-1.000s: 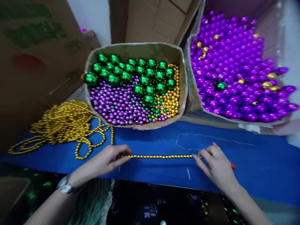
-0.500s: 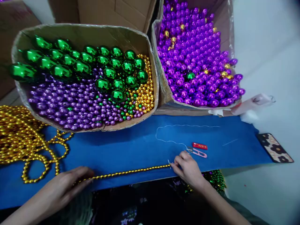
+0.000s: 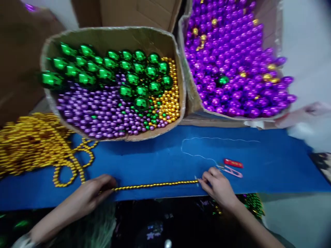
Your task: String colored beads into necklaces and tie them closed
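Note:
A strand of small gold beads [image 3: 155, 185] lies stretched straight along the near edge of the blue cloth [image 3: 271, 162]. My left hand [image 3: 91, 194] pinches its left end. My right hand [image 3: 219, 187] pinches its right end, where a thin white thread [image 3: 199, 139] leaves the strand and loops over the cloth. A pile of gold bead strands [image 3: 33, 144] lies at the left, connected to the stretched strand.
A cardboard box [image 3: 113, 34] behind holds green balls, small purple beads and gold beads. A second box [image 3: 192, 93] at the right is full of purple beads. Small pink snips [image 3: 232, 171] and a red tag [image 3: 233, 163] lie by my right hand.
The view has swung right and then slightly back left. Both hands have kept hold of the strand's ends, and the snips and red tag have come into view.

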Demonstrator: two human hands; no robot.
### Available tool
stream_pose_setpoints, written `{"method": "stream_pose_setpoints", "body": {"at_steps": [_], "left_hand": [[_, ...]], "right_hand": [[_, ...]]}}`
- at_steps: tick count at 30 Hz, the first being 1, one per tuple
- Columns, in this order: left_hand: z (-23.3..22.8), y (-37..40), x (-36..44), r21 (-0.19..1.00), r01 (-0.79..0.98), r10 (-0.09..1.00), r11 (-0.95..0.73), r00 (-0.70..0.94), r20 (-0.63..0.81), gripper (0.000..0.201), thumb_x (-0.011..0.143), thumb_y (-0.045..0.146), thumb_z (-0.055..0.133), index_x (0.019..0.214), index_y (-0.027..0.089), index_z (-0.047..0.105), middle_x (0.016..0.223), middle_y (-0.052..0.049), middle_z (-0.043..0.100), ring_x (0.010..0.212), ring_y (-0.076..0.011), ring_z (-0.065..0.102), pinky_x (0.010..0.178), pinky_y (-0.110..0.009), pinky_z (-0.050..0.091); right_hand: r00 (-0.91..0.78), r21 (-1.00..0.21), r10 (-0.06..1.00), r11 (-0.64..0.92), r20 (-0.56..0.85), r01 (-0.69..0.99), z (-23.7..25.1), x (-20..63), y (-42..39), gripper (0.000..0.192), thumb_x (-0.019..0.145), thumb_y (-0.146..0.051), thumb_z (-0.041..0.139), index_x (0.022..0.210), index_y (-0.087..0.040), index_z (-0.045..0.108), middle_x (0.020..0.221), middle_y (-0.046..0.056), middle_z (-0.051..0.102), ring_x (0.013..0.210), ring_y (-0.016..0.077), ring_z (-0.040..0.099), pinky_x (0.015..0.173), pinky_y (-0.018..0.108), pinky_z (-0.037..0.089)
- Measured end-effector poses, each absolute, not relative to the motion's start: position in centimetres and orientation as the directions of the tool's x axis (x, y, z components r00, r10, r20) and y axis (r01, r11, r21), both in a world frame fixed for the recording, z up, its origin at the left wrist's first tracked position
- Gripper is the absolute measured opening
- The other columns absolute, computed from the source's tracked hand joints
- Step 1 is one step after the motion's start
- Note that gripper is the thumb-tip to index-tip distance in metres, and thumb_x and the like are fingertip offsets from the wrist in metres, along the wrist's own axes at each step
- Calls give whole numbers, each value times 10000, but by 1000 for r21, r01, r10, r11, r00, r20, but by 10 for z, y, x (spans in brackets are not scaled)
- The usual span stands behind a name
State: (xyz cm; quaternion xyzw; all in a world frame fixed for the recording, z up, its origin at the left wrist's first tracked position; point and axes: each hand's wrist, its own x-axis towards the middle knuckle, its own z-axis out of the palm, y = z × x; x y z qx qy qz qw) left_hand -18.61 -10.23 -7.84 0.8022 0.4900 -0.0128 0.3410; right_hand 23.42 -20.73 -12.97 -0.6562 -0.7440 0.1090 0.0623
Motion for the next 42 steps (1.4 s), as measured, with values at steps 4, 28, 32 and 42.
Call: {"method": "stream_pose_setpoints", "body": {"at_steps": [4,28,32,42], "left_hand": [[-71,-106,-187,576,778,726,-251,545,-420,158,874,237,437,896,181,584,878,-44,629,775,-168,580,709,-258,437],[-74,-103,-184,548,774,722,-318,572,-389,154,801,122,440,742,179,570,751,-34,564,715,-166,545,635,-260,397],[-87,-98,-187,516,776,704,-362,591,-395,187,823,141,401,719,190,548,741,-20,565,681,-155,550,627,-249,396],[-99,-87,-186,461,766,680,-448,627,-379,221,830,218,402,684,197,566,684,-25,588,630,-169,593,588,-251,418]], "right_hand": [[-168,-259,984,149,-53,954,-144,243,-215,276,911,-398,452,757,-219,595,756,30,521,701,188,556,650,301,424],[-178,-241,979,150,-98,959,-143,238,-213,290,913,-427,441,771,-231,601,762,31,539,691,174,564,634,287,440],[-158,-244,987,146,-30,959,-134,231,-206,280,913,-377,460,720,-221,589,725,17,529,686,160,568,642,258,438],[-77,-201,995,65,-57,977,-120,226,-203,245,890,-356,523,702,-214,588,741,4,531,716,143,576,667,230,435]]}}
